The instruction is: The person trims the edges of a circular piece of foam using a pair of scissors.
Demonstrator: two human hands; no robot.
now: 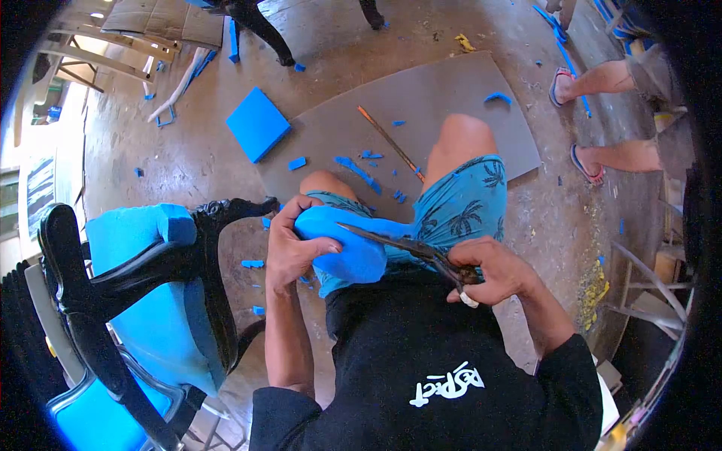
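Note:
My left hand [293, 244] grips a rounded piece of blue foam [350, 252] over my lap, its thumb on the near face and its fingers around the far edge. In my right hand [489, 270] is a pair of scissors [410, 246], with the fingers wrapped round the handles. The blades point left and lie across the top of the foam. Whether they are cutting into it, I cannot tell. Part of the foam's right side is hidden behind the scissors.
A black carved chair frame [120, 282] with blue foam padding stands at my left. A square blue foam block [258, 125], foam scraps [357, 174] and a thin stick [389, 141] lie on the floor and grey sheet [481, 98]. Another person's feet [590, 165] are at right.

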